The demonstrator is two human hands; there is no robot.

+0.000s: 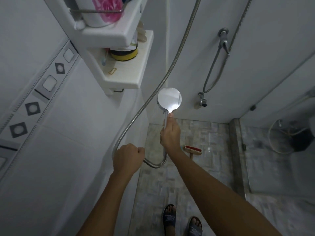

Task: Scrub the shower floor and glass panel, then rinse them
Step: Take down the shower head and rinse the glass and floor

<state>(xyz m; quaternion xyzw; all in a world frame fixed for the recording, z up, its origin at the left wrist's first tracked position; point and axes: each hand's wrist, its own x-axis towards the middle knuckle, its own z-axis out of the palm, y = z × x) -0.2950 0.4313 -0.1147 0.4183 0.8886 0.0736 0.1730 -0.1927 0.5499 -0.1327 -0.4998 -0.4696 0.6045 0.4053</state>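
Observation:
My right hand (170, 135) grips the handle of a chrome shower head (169, 100), held up in front of the white back wall with its round back toward me. Its metal hose (153, 97) loops down below that hand and runs up the wall. My left hand (127, 158) grips the hose at the low bend near the left wall. On the tiled shower floor (196, 176) lies a scrub brush (193, 149) with a red back. The glass panel (281, 150) stands at the right.
Two white shelves (124, 75) with bottles and a yellow-lidded jar jut from the left wall above my hands. A tap (202, 99) and a second hose with a sprayer (224, 43) sit on the back wall. My sandalled feet (182, 220) stand on the floor. A dark bin (300, 138) stands beyond the glass.

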